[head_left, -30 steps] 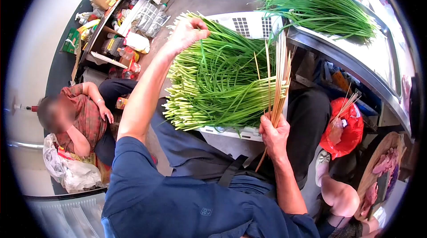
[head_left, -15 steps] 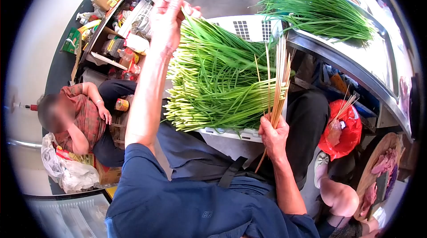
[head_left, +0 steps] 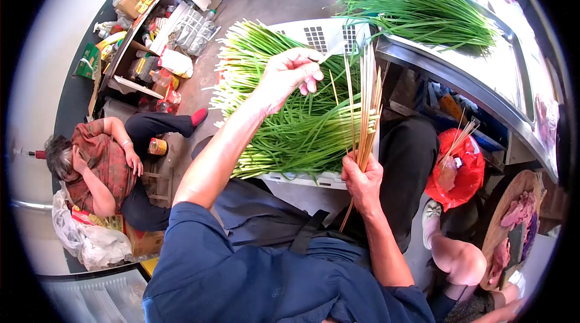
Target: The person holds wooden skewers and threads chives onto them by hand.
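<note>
My right hand [head_left: 363,181] is closed round a bundle of thin wooden skewers [head_left: 367,111], upright at the right side of the green stalks. Over the middle of the pile of long green stalks [head_left: 296,135] is my left hand [head_left: 292,76], its thumb and forefinger pinched together. A small pale piece shows at its fingertips, too small to name. The stalks lie in a white plastic basket [head_left: 330,181] across my lap, pale ends to the left. A few skewers stand apart just left of the bundle.
More green stalks [head_left: 417,9] lie on a metal-edged table [head_left: 459,63] at the upper right. A red bag [head_left: 465,187] with skewers hangs below it. On the left a seated person [head_left: 99,160] is near a cluttered shelf [head_left: 139,27]. Another person's leg [head_left: 450,250] shows at the lower right.
My left hand has come from the upper left end of the stalks down and right, towards the skewers. My right hand still holds the bundle. The whole view has shifted slightly.
</note>
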The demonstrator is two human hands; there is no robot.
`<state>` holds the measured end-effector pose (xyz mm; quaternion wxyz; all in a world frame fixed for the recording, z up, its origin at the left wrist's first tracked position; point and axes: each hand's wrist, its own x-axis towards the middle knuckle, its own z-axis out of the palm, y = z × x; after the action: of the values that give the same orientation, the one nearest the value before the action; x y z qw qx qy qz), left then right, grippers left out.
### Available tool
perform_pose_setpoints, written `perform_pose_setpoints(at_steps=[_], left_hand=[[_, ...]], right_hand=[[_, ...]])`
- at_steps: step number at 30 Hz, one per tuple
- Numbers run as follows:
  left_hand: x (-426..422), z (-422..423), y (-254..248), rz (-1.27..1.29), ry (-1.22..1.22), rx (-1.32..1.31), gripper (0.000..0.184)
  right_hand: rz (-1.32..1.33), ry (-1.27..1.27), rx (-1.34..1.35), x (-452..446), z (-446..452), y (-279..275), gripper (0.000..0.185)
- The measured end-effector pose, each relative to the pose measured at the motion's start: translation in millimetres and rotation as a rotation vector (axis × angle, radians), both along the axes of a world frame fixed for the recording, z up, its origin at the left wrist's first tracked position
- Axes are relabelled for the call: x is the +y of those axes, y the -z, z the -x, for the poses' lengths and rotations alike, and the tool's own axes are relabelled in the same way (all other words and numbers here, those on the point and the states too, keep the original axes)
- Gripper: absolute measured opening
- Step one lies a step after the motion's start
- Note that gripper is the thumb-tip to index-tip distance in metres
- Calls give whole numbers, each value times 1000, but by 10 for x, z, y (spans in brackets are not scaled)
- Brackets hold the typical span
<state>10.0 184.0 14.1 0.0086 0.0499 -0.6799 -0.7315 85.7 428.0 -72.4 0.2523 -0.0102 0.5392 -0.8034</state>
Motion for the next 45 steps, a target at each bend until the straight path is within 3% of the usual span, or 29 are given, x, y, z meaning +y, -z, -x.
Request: perform_pose_setpoints(at_steps=[2, 5, 26, 34, 40, 45], left_hand=[[21, 1, 74, 88, -12, -34, 16], [44, 26, 213, -73, -1, 7, 15], [217, 13, 159, -164, -100, 91, 19], [154, 13, 140, -97, -7, 1, 18], [52, 31, 114, -195, 49, -145, 14], [96, 2, 116, -131, 118, -183, 20]], right_hand=[[0, -3, 2, 0, 0, 7, 8], [5, -5, 7, -7, 2, 3, 8], [-18, -16, 32, -18, -1, 8, 9], [-18, -6, 44, -24, -10, 37, 11], [-50, -12, 67, -20, -10, 45, 11], [-60, 6, 84, -21, -25, 39, 10]])
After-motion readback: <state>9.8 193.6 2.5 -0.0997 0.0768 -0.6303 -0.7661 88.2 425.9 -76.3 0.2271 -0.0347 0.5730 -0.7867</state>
